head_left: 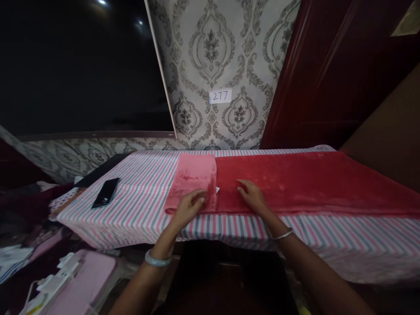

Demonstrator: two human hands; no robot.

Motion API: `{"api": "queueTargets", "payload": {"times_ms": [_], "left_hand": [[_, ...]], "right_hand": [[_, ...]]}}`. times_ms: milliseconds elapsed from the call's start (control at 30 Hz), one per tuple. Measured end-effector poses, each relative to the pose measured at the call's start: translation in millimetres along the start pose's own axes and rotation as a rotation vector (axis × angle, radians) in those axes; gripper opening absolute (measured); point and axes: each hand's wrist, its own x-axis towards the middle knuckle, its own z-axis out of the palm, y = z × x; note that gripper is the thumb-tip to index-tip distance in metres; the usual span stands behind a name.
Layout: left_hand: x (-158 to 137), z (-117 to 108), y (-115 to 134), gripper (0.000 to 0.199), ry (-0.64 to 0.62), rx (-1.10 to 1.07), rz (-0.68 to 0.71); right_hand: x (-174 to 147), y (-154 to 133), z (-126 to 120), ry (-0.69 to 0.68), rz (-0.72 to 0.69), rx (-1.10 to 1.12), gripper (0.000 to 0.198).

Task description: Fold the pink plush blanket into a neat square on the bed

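Observation:
A long red plush blanket stretches across the striped cloth, its left end folded over so that a paler pink-red section lies on top. A small white tag sticks out at the edge of that fold. My left hand rests at the folded section near its front edge, fingers apart and slightly curled, holding nothing visible. Over the red part to the right is my right hand, its thumb and fingers spread, with nothing between them. Whether its fingertips touch the blanket I cannot tell.
A pink, grey and white striped cloth covers the table. On its left part lies a black phone. A large dark television screen stands behind. A pink chair-like object with a white power strip sits at lower left.

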Motion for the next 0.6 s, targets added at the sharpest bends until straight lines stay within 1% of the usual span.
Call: {"api": "queueTargets", "payload": {"times_ms": [67, 133, 200, 233, 300, 400, 500, 600], "left_hand": [[-1, -4, 0, 0.036, 0.169, 0.134, 0.047], [-3, -18, -6, 0.035, 0.324, 0.312, 0.095], [-7, -35, -16, 0.035, 0.418, 0.472, 0.103], [-10, -43, -23, 0.035, 0.445, 0.526, 0.082], [-17, -56, -38, 0.037, 0.479, 0.557, 0.008], [-26, -62, -62, 0.044, 0.478, 0.428, -0.072], [-33, -59, -79, 0.054, 0.458, 0.27, -0.059], [-37, -55, -87, 0.06, 0.445, 0.242, 0.007]], "right_hand": [[5, -15, 17, -0.051, 0.014, 0.086, 0.041], [13, -23, 32, -0.093, 0.034, 0.134, 0.043], [24, -28, 46, -0.115, 0.055, 0.182, 0.048], [31, -30, 52, -0.12, 0.067, 0.207, 0.05], [44, -35, 63, -0.126, 0.089, 0.254, 0.055], [60, -44, 78, -0.125, 0.092, 0.317, 0.058], [71, -54, 91, -0.111, 0.064, 0.352, 0.06], [80, -63, 97, -0.089, 0.047, 0.338, 0.061]]}}
